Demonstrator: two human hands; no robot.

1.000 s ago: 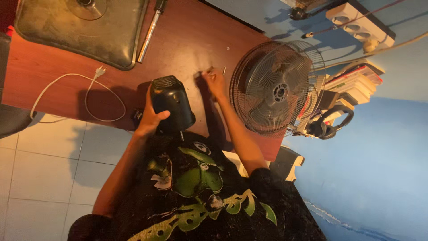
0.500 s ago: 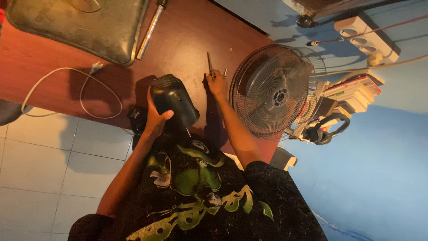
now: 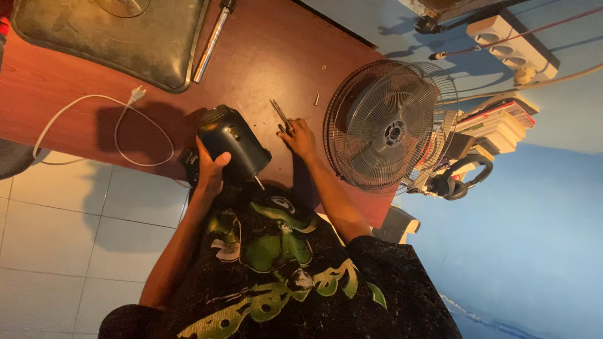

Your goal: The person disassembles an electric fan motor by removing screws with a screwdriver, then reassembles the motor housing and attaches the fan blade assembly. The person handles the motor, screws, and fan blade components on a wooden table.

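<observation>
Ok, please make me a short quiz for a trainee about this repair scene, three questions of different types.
1. Multiple choice: what does the left hand grip?
A) the dark fan motor housing
B) a hammer
C) a cup

2. True or false: the round fan grille lies at the person's left side.

3. Fill in: the plug of the white power cord lies on the red-brown table, so the cord is ____ (plugged in / unplugged).

Key: 1 A; 2 false, it lies at the right side; 3 unplugged.
</observation>
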